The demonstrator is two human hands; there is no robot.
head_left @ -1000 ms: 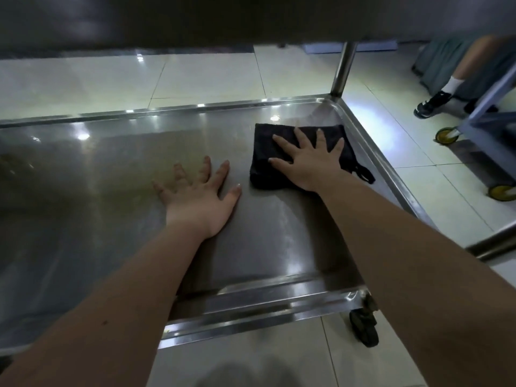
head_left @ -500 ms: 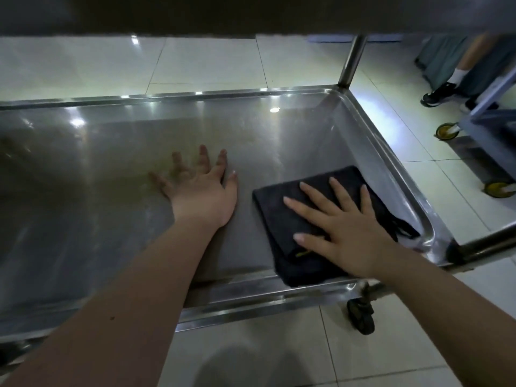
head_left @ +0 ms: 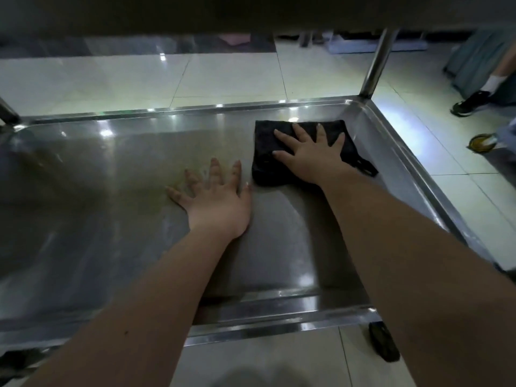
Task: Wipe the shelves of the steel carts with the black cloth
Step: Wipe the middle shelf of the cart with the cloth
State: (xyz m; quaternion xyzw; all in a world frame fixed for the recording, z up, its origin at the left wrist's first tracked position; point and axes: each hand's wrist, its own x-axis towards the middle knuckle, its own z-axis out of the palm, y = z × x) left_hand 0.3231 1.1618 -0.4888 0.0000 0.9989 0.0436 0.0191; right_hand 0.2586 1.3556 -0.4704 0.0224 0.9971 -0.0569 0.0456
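Observation:
A folded black cloth (head_left: 266, 152) lies on the lower steel shelf (head_left: 117, 196) of the cart, near its far right corner. My right hand (head_left: 310, 155) presses flat on the cloth with its fingers spread. To the left of the cloth, my left hand (head_left: 217, 196) rests flat on the bare steel with straight, spread fingers. A small loop of the cloth (head_left: 365, 166) sticks out at its right side.
The cart's upper shelf (head_left: 251, 12) hangs dark overhead. An upright post (head_left: 377, 62) rises at the far right corner and a caster (head_left: 384, 346) sits below the near right corner. A person's leg and black shoe (head_left: 469, 103) and another cart's yellow wheel (head_left: 481, 143) stand on the tiled floor at right.
My right hand has pushed the cloth from the near right part of the shelf back to the far right corner. My left hand has stayed flat in the same place.

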